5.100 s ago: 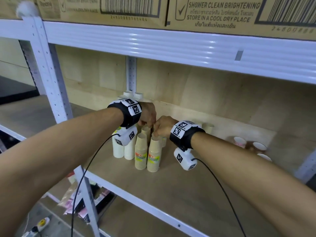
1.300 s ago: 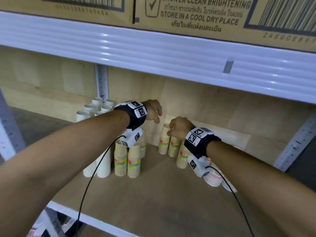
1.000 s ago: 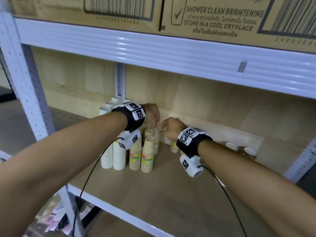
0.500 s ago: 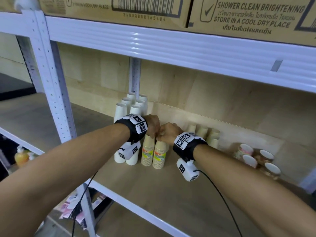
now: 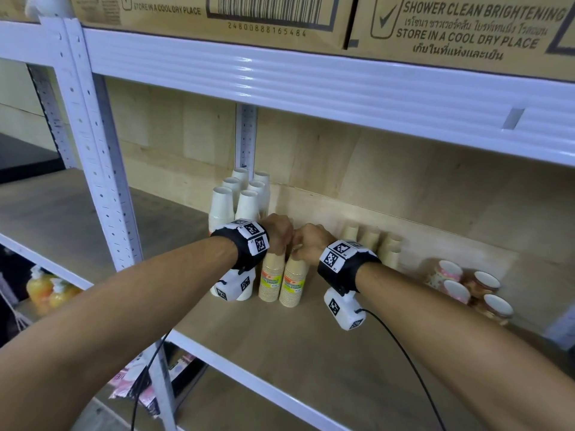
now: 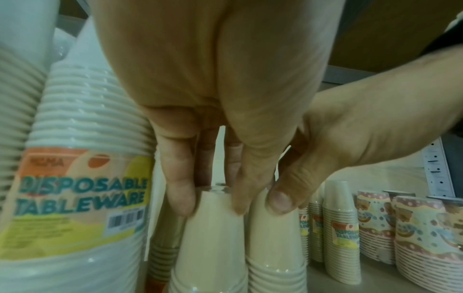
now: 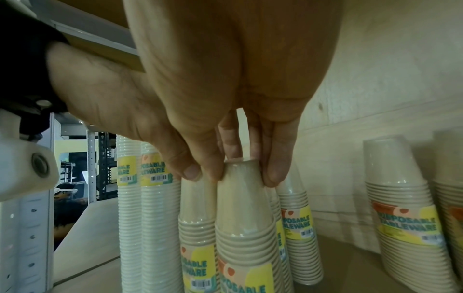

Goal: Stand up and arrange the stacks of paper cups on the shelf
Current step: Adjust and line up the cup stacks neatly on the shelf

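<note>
The left hand (image 5: pixel 278 232) is pinching the top of one tan cup stack (image 5: pixel 271 276) and the right hand (image 5: pixel 309 243) is pinching the top of its neighbour (image 5: pixel 292 283), both stacks standing upright and touching on the shelf (image 5: pixel 311 353), just right of the white cup stacks (image 5: pixel 245 203). Since the fingertips (image 7: pixel 274 174) are gripping only the topmost cups, a sideways tug is likely tilting a stack and toppling it into its neighbours, or lifting the top cup off alone.

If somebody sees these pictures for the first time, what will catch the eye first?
Probably the two hands meeting mid-shelf: the left hand and the right hand each pinch the top of an upright beige cup stack. Behind them to the left stand tall white cup stacks; at the right, patterned cup stacks lie toppled.
</note>
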Demonstrator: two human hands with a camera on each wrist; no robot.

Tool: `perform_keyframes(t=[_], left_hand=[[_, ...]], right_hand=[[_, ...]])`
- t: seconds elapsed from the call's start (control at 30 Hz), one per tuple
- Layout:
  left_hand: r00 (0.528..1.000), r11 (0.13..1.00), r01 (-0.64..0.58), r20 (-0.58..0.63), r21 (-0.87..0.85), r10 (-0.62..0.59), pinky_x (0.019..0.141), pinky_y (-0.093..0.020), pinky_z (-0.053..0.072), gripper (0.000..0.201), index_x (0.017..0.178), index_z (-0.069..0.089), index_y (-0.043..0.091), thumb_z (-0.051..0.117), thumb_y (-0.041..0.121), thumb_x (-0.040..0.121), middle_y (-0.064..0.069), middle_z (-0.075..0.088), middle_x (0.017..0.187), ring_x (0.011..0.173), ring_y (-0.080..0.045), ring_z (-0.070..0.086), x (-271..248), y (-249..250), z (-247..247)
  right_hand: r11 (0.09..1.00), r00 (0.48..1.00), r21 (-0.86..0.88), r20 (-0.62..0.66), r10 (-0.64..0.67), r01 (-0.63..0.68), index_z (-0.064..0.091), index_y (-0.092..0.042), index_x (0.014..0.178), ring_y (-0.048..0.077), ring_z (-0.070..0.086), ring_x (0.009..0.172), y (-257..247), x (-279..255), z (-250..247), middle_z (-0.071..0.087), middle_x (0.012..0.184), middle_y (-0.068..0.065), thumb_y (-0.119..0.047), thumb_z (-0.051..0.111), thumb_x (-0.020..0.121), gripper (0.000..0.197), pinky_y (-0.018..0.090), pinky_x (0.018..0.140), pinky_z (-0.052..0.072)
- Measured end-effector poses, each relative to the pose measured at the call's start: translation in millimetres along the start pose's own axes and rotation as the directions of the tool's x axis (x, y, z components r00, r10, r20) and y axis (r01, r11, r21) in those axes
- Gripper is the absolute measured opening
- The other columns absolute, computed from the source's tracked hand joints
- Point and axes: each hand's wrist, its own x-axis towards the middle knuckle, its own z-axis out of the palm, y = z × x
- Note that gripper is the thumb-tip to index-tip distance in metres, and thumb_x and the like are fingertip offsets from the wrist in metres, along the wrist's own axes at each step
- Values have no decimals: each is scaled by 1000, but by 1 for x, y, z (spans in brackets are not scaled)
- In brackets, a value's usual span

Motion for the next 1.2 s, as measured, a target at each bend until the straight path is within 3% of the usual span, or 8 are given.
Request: perform_keyframes(t=[0.2, 0.33, 0.47, 0.67, 0.8, 0.93, 1.1, 1.2], left_hand=[[1000, 1000, -7, 24, -13, 8, 74, -27, 48, 30, 115, 67, 4, 65, 6, 85, -12, 67, 116, 105, -25, 64, 2, 9, -5], [998, 997, -23, 59, -76, 28, 59, -22, 45, 30, 114, 67, 2, 66, 4, 83, -14, 67, 115, 89, -19, 58, 7, 17, -13], [997, 987, -54, 44, -154, 62, 72, -29, 51, 30, 109, 70, 7, 72, 6, 78, -8, 68, 110, 92, -20, 60, 18, 25, -17], [995, 976, -93, 10, -198, 97, 85, -35, 57, 29, 103, 71, 11, 74, 7, 74, -5, 68, 104, 98, -23, 65, 38, 47, -20], [994, 975, -108, -6, -192, 108, 81, -30, 57, 27, 103, 71, 13, 73, 7, 76, -4, 68, 104, 98, -22, 65, 50, 62, -19], [994, 971, -114, -22, -212, 112, 71, -22, 48, 27, 104, 70, 14, 72, 4, 79, -4, 67, 106, 97, -20, 64, 64, 75, -17], [991, 968, -130, -53, -217, 121, 76, -25, 52, 29, 108, 71, 12, 72, 5, 80, -4, 66, 108, 100, -23, 64, 80, 85, -12], [989, 965, -147, -62, -217, 137, 79, -28, 55, 28, 107, 72, 12, 72, 4, 79, -8, 68, 110, 99, -24, 65, 92, 90, -9]], right_hand=[[1000, 1000, 15, -30, 4, -4, 73, -9, 104, 24, 65, 97, 9, -9, -8, 70, 107, 8, -15, 74, 78, 27, 29, 78, 53], [999, 999, 8, -36, 39, -39, 71, -10, 106, 20, 63, 92, 18, -15, -17, 68, 107, 6, -17, 75, 78, 29, 27, 72, 50], [997, 996, 9, -47, 79, -79, 69, -10, 107, 18, 58, 87, 32, -22, -31, 60, 97, 2, -19, 74, 80, 29, 24, 69, 43], [986, 984, -32, -79, 161, -164, 70, -13, 108, 23, 64, 97, 57, -25, -48, 67, 108, 7, -24, 77, 77, 34, 24, 68, 44], [975, 973, -61, -111, 204, -212, 69, -12, 112, 25, 63, 102, 72, -27, -57, 62, 106, 6, -24, 76, 79, 36, 23, 70, 42], [969, 967, -77, -127, 222, -233, 70, -9, 111, 26, 61, 104, 89, -24, -62, 65, 113, 10, -23, 74, 79, 35, 30, 82, 52], [961, 957, -80, -143, 251, -264, 71, -11, 104, 26, 64, 98, 106, -18, -66, 66, 107, 10, -20, 72, 78, 28, 28, 75, 52], [960, 954, -69, -154, 257, -270, 69, -11, 111, 26, 63, 99, 116, -14, -67, 64, 111, 9, -20, 71, 80, 32, 29, 78, 52]])
